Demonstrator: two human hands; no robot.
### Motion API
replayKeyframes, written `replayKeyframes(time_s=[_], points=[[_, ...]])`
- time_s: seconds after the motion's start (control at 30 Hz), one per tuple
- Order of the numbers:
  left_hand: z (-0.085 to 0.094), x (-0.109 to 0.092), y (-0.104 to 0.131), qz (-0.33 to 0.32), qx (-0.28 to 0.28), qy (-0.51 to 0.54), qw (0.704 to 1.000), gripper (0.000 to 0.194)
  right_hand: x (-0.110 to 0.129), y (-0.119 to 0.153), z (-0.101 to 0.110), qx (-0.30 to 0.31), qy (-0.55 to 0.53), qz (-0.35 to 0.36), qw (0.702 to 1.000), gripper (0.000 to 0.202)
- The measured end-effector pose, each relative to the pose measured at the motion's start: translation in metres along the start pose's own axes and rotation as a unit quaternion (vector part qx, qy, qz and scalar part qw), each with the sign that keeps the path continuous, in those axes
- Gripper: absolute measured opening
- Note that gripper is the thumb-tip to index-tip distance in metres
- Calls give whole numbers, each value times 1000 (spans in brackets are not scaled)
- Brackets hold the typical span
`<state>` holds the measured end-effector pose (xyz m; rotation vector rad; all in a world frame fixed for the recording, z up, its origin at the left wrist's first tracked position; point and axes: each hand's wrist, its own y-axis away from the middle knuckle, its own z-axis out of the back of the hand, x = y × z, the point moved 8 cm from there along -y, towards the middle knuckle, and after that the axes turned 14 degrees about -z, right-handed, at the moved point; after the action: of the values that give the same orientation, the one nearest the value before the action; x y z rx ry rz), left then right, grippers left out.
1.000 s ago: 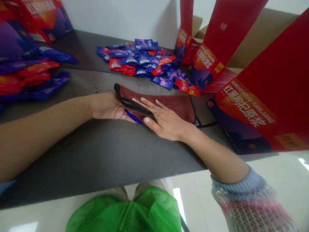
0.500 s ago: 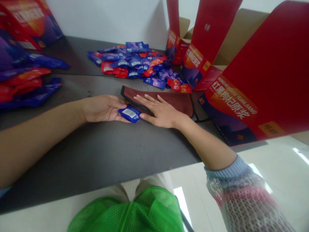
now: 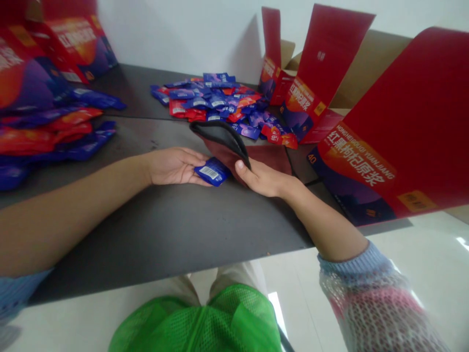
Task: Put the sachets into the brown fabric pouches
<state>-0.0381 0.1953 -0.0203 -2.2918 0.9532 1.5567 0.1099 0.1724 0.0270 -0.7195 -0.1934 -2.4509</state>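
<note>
My left hand (image 3: 178, 166) holds a blue packet (image 3: 213, 172) with a white barcode label between thumb and fingers, palm up. Just right of it, my right hand (image 3: 266, 177) grips the edge of a dark red-brown pouch (image 3: 223, 146), thumb on the near side and the fingers hidden behind or inside it. The pouch's black-rimmed mouth gapes toward the upper left, its near end raised off the grey table. The packet lies against the pouch's lower edge, outside the mouth.
A heap of blue and red packets (image 3: 216, 98) lies behind the pouch. More packets (image 3: 54, 132) are piled at the left beside red boxes (image 3: 76, 44). Tall open red boxes (image 3: 370, 161) stand along the right. The grey table's (image 3: 183, 234) front edge is near my lap.
My right hand no longer lies flat on the pouch; it now grips and lifts it, and the mouth has opened. The left hand still has the packet. The view has shifted slightly.
</note>
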Motion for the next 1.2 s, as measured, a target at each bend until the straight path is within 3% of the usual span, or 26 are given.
replayKeyframes(time_s=[0.17,0.4,0.5,0.63,0.77,1.0,1.2], points=[[-5,-5,-1,-22,47,14,999,42,32,9,-22,83,-13,106,991,74],[-6,-4,-4,-22,48,-1,999,43,9,-2,-13,81,-27,88,992,71],[-3,-4,-3,-21,20,-11,1000,44,16,2,-13,90,-16,98,991,69],[10,-2,3,6,-58,-63,996,38,33,10,-13,110,-11,109,988,72],[6,0,6,32,-33,-99,994,28,32,13,-3,113,-2,48,992,74],[2,-1,4,15,-18,-58,998,40,15,8,16,69,3,-23,997,82],[5,3,-2,23,16,17,999,40,-28,-6,24,14,23,-124,992,86]])
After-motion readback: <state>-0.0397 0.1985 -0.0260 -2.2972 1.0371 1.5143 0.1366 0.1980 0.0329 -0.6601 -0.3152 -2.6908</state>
